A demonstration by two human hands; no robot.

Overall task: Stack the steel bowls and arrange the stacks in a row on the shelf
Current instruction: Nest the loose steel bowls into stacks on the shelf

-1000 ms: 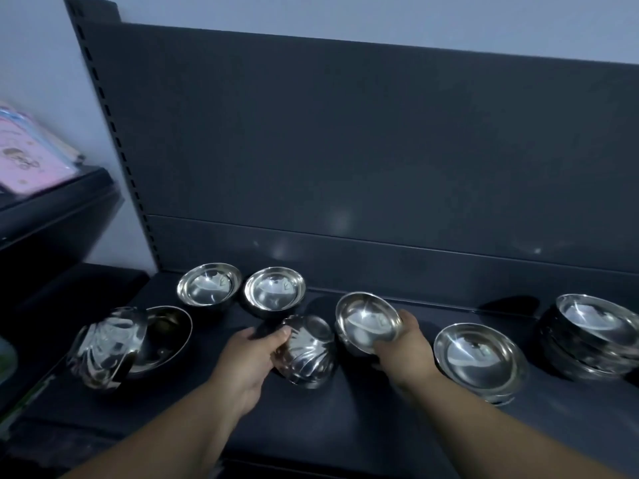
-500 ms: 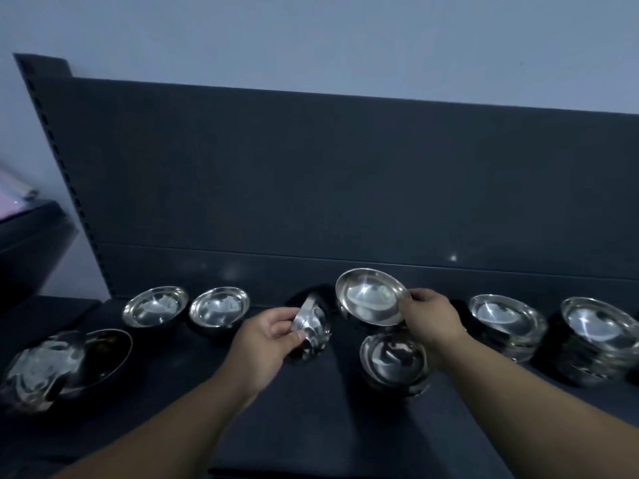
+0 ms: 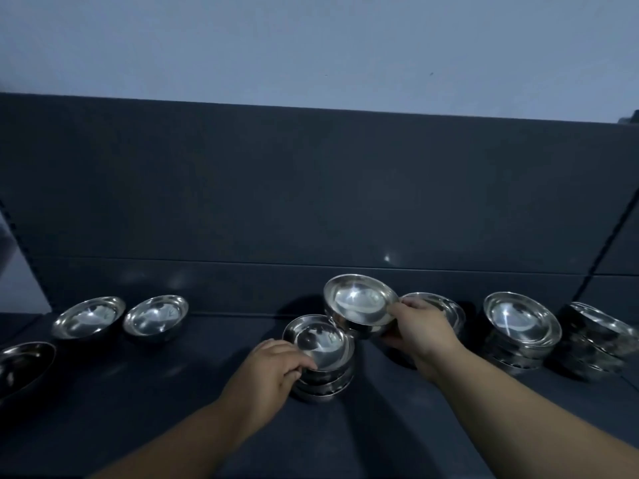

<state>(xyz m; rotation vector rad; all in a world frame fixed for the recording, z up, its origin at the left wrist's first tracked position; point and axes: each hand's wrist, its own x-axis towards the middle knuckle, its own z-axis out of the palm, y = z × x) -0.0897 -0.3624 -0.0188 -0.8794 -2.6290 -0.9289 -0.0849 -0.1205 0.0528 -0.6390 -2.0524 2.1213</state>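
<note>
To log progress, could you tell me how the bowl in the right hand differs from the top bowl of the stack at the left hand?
The held bowl is aloft in the right hand and tilted toward the camera; the top bowl sits nested on the middle stack. The held bowl is farther back; the top bowl is nearer, with the left hand gripping its stack. Both are shiny steel, open side up.

- A pale, blue-grey wall fills the top of the view.
- A dark back panel stands upright below it, with a thin seam running level across its lower part.
- A small glint of light sits on the panel near the seam.
- A slotted upright slants along the panel's right end.
- A small dark thing, too cropped to tell, pokes above the panel's top right corner.
</note>
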